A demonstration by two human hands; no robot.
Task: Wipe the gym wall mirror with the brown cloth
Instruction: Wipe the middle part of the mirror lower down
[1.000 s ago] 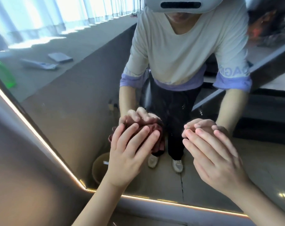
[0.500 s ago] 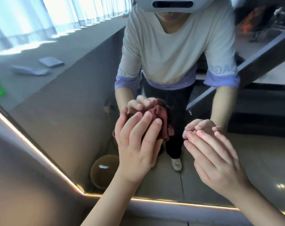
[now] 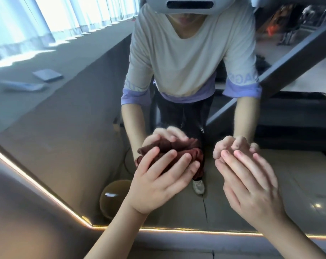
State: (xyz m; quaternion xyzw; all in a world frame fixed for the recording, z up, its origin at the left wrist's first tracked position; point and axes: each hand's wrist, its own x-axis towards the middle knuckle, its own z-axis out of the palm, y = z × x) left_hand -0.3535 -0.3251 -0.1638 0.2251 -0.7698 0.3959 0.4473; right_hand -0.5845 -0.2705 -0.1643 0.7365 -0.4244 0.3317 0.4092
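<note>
One brown cloth (image 3: pixel 180 153) under left hand (image 3: pixel 158 186), basin (image 3: pixel 111 198) reflected in mirror (image 3: pixel 65 128)

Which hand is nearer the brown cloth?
Left. The left hand presses flat on the brown cloth against the mirror. The right hand is open off to the cloth's right, not touching it.

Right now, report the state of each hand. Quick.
Left hand: open, straight fingers pressing the brown cloth against the mirror.
Right hand: open, fingers straight, holding nothing.
</note>
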